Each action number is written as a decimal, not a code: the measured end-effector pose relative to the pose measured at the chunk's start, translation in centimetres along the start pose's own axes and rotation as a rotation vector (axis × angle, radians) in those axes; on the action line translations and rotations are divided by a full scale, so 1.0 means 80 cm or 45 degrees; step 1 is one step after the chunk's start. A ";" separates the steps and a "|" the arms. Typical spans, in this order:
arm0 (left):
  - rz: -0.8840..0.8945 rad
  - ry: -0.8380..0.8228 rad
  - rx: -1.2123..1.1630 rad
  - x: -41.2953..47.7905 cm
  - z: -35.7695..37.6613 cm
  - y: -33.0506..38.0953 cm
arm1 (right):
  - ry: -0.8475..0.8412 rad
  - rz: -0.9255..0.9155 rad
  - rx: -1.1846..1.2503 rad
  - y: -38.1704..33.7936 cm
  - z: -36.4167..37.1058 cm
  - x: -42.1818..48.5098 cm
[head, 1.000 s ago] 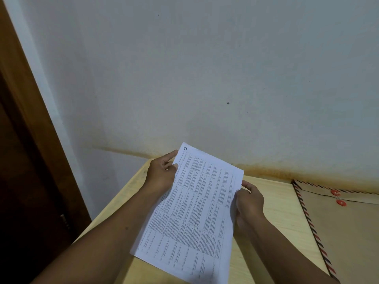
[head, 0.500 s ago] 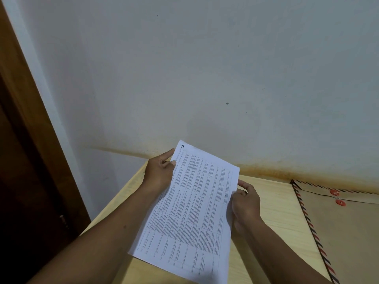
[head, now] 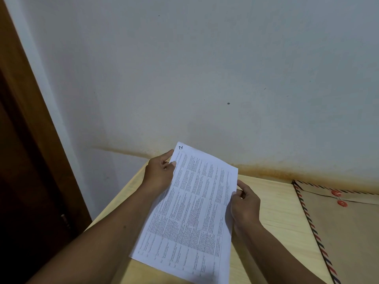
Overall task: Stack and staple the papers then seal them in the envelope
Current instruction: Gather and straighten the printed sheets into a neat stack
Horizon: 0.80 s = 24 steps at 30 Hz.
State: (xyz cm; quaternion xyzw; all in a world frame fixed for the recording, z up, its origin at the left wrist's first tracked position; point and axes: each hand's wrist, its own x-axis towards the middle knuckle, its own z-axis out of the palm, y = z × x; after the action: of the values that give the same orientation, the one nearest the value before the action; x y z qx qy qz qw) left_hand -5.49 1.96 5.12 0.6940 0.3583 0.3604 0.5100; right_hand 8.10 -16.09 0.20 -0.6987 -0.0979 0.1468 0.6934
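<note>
- Printed papers (head: pixel 190 212), lower centre of frame, held above the wooden table (head: pixel 276 201).
- Left hand (head: pixel 159 174) pinches the upper left edge; right hand (head: pixel 245 203) pinches the right edge.
- Light and floppy, probably slippery: best held at opposite edges.
- Brown envelope (head: pixel 348 232) lies lower right.

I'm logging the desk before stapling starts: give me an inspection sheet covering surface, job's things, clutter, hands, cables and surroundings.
Surface: pale wooden table, grain visible.
Job's things: printed papers, marked 1 at the top corner, held up off the table; brown envelope lying flat at the right; no stapler seen.
Clutter: nothing seen.
Hands: left hand grips the papers' left edge; right hand pinches their right edge.
Cables: nothing seen.
Surroundings: stained wall behind; dark wooden door at the left.
</note>
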 end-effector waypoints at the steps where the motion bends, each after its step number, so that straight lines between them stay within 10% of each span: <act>1: 0.007 0.005 -0.003 0.000 0.000 0.000 | 0.008 -0.007 0.003 0.001 0.000 0.000; 9: 0.035 -0.016 0.045 -0.002 -0.002 0.003 | 0.010 0.037 -0.102 0.001 -0.005 0.008; 14: 0.007 -0.196 0.057 -0.009 0.002 -0.006 | 0.115 -0.502 -0.567 -0.029 -0.015 0.019; 24: 0.079 -0.515 0.137 -0.036 0.027 0.014 | -0.497 -0.600 -0.616 -0.074 -0.001 0.025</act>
State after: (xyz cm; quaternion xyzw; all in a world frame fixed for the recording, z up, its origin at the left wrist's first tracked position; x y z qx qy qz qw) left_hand -4.88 -1.76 5.36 0.7892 0.2458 0.2098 0.5223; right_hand 10.42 -15.35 5.96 -0.7592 -0.4177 0.0863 0.4916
